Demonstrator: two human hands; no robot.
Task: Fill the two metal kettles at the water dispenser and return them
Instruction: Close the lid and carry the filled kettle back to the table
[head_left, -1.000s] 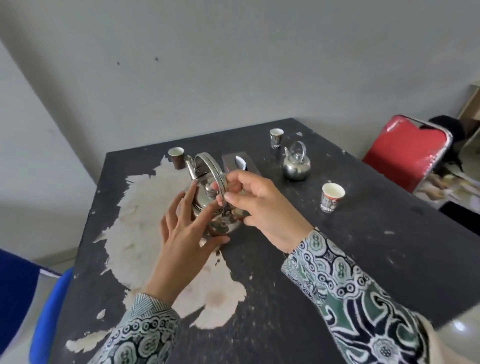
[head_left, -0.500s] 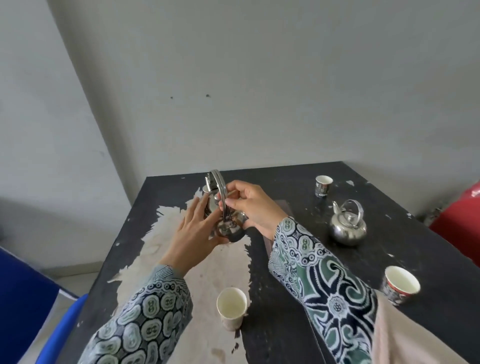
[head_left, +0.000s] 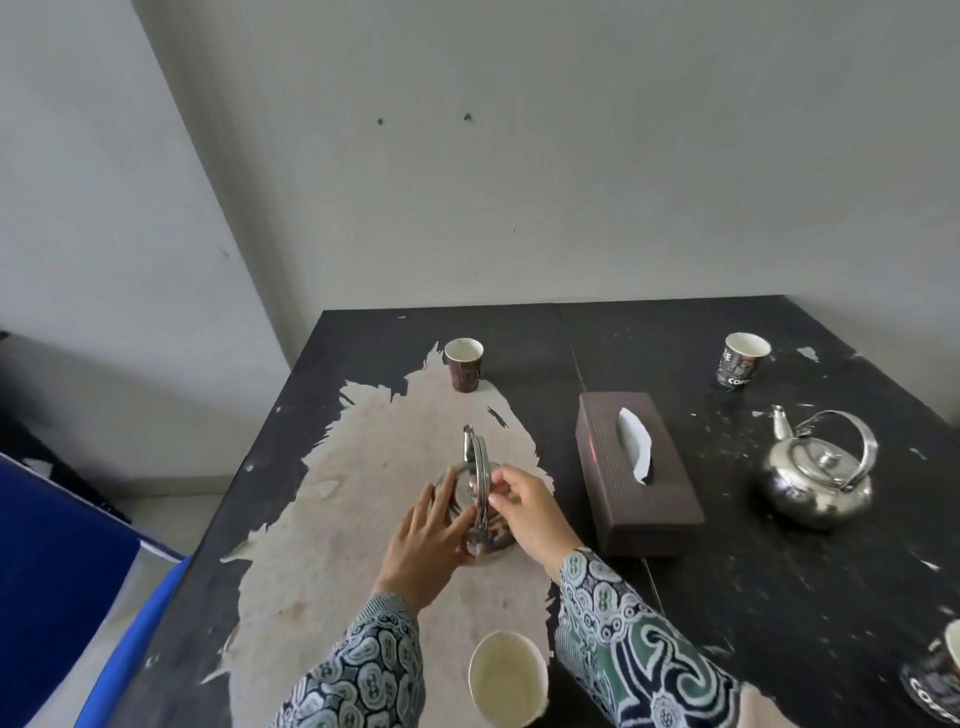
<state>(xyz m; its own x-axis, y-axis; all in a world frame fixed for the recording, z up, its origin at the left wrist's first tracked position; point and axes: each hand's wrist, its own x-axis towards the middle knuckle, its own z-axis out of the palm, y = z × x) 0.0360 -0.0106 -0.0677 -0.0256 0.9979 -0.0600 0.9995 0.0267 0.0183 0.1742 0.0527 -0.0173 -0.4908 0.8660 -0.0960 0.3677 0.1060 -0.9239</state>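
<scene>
A small metal kettle (head_left: 480, 535) stands on the worn pale patch of the black table (head_left: 779, 597), its spout pointing away from me and its handle upright. My right hand (head_left: 524, 512) pinches that handle near its top. My left hand (head_left: 431, 540) rests with straight fingers against the kettle's left side. A second metal kettle (head_left: 815, 480) with its lid on sits untouched at the right of the table. No water dispenser is in view.
A brown tissue box (head_left: 636, 470) lies between the two kettles. Paper cups stand at the far left (head_left: 464, 364), far right (head_left: 742, 360), near edge (head_left: 508, 678) and lower right corner (head_left: 935, 675). A blue chair (head_left: 62, 587) is at the left.
The kettle between my hands has come down onto the table, both hands staying on it. My head has shifted, bringing the tissue box and the right kettle fully into view.
</scene>
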